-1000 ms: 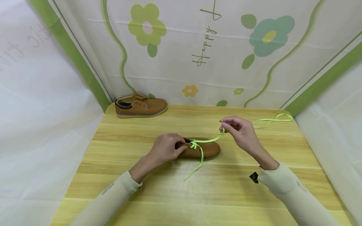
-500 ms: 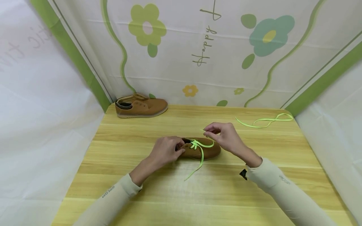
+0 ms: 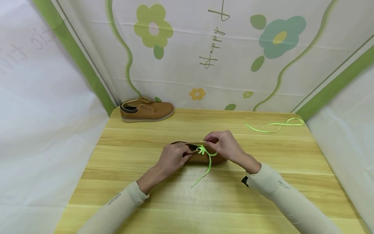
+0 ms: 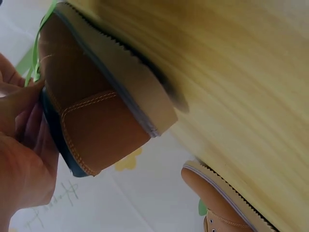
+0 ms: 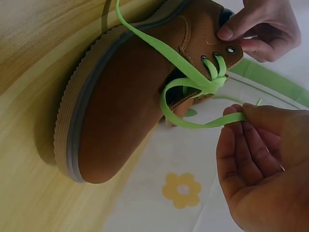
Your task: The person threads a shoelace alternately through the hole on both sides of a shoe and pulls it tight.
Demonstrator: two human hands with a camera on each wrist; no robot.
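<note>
A brown leather shoe [image 3: 194, 160] sits mid-table, toe to the right, with a bright green shoelace [image 5: 169, 54] through its lower eyelets. My left hand [image 3: 173, 157] pinches the near eyelet flap [image 5: 212, 36] by its edge, beside an eyelet [image 5: 231, 50] with no lace in it. Between thumb and fingers, my right hand [image 3: 225, 147] holds one lace end, its tip poking out toward the flap. In the right wrist view that strand bows into a loose loop [image 5: 193, 125]. The other lace end [image 3: 201, 178] trails over the shoe's near side onto the table.
Another brown shoe [image 3: 152, 113], with no lace in its eyelets, stands at the back left of the wooden table [image 3: 187, 208]. A second green lace [image 3: 268, 131] lies loosely looped at the back right. Printed cloth walls [image 3: 181, 58] enclose the back and sides.
My right hand has moved left and slightly down, bringing the lace end from right of the toe to beside the eyelets. My left hand stays at the flap.
</note>
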